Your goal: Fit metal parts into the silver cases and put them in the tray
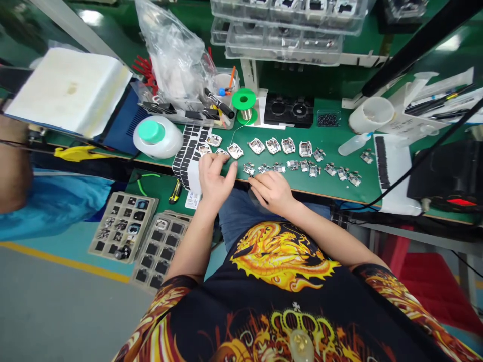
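My left hand [216,182] rests at the bench's front edge, thumb apart from its fingers. Its fingertips lie over small silver watch-like cases [204,149], partly hiding them; I cannot tell whether it touches one. Just right of the thumb sits another silver case [235,151]. My right hand [273,189] is closed in a pinch, with a thin dark tip showing at its fingertips. That tip is close to a small metal-and-circuit module [248,169]. Behind the hands runs a row of open silver cases [272,146]; more small modules [304,165] lie to the right.
A solder wire spool [243,99], a white bottle with green cap [160,137] and a sheet of black stickers [187,153] stand around the left. Compartment trays [124,226] sit lower left. To the right are a small squeeze bottle [352,145] and a black cable [426,156]. Another person's arm [14,166] shows at far left.
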### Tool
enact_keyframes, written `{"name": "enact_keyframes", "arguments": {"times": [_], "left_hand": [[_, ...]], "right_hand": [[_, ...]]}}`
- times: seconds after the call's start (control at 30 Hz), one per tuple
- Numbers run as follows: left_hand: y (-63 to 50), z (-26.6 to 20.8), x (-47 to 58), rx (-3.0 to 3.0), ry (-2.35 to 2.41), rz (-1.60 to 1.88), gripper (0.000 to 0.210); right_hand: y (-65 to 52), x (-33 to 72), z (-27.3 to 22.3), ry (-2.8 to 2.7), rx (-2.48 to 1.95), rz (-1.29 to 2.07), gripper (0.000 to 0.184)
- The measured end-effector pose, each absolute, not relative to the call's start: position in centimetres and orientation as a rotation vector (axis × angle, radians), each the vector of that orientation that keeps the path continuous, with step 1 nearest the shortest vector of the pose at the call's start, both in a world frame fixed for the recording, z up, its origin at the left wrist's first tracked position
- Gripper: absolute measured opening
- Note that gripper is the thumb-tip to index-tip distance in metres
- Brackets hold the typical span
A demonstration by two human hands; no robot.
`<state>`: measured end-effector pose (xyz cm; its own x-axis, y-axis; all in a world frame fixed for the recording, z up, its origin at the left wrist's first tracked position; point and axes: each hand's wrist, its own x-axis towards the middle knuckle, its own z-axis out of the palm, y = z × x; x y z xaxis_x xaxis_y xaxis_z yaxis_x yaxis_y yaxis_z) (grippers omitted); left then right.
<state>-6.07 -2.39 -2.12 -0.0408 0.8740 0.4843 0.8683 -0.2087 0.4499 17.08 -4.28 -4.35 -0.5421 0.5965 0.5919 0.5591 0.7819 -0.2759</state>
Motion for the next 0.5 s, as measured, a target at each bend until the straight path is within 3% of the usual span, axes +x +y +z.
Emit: {"name": "enact_keyframes", "arguments": {"times": [0.5], "left_hand": [[-3.8,-3.1,-4.8,2.211,1.838,0.973,0.018]], "right_hand": [[-4.1,17.4,-3.7,-2.115,-0.859,0.412,0.028]]}}
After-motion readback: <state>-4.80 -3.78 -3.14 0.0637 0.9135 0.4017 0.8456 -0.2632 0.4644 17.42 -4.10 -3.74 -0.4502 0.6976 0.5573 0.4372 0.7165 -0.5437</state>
